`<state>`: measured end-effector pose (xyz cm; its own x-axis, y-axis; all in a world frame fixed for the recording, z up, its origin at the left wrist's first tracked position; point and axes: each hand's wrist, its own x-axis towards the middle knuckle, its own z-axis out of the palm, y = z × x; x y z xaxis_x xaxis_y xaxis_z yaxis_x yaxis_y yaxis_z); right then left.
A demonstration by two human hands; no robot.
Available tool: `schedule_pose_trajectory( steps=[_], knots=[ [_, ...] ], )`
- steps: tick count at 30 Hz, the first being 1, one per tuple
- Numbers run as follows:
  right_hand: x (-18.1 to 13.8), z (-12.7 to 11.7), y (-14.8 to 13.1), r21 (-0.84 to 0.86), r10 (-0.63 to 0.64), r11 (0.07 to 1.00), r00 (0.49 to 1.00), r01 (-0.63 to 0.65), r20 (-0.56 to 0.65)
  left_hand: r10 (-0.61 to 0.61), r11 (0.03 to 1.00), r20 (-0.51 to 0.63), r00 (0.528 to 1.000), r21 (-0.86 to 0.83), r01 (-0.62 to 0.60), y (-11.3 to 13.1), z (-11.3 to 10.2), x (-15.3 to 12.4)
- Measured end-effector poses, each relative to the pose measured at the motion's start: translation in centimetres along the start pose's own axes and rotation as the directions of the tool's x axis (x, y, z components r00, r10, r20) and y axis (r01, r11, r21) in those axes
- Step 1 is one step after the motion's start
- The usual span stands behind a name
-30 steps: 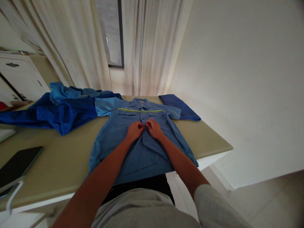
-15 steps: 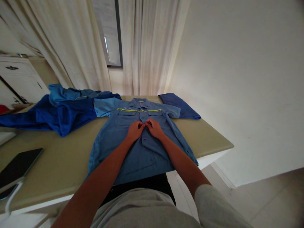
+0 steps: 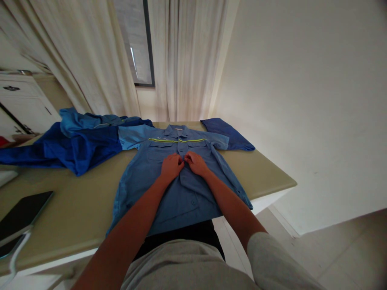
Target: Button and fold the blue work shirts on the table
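A blue short-sleeved work shirt [image 3: 145, 177] lies face up on the table, collar at the far side, a yellow stripe across its chest. My left hand [image 3: 171, 165] and my right hand [image 3: 196, 162] meet at its front placket, just below the chest pockets. The fingers of both are closed in a pinch on the placket cloth, thumbs and fingertips almost touching. A button between the fingertips cannot be made out. Lower on the placket a button [image 3: 193, 202] shows, and the cloth bulges a little below my hands.
Crumpled blue garments [image 3: 81, 145] are heaped at the left of the table [image 3: 72, 201]. A folded dark blue garment [image 3: 226, 133] lies beyond the right sleeve. A black tablet-like device [image 3: 24, 213] with a white cable [image 3: 19, 251] rests at near left. A wall [image 3: 302, 112] stands right.
Both hands stay at the same spot on the placket, with only slight finger movement. The view has shifted slightly.
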<state>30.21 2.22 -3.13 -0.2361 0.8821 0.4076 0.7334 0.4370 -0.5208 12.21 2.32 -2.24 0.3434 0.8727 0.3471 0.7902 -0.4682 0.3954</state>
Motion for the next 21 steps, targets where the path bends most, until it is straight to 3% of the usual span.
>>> schedule_pose_trajectory(
  steps=[8, 21],
  knots=[
    [0.3, -0.1, 0.6, 0.028, 0.037, 0.999, 0.999, -0.037, -0.004, 0.086, 0.979, -0.047, 0.995, 0.188, -0.076, 1.5, -0.6, -0.7],
    [0.3, 0.2, 1.2, 0.366, 0.184, 0.912, 0.982, -0.182, 0.030, 0.214, 0.962, -0.006, 0.977, 0.174, -0.210, 0.2, -1.6, -0.7]
  ],
)
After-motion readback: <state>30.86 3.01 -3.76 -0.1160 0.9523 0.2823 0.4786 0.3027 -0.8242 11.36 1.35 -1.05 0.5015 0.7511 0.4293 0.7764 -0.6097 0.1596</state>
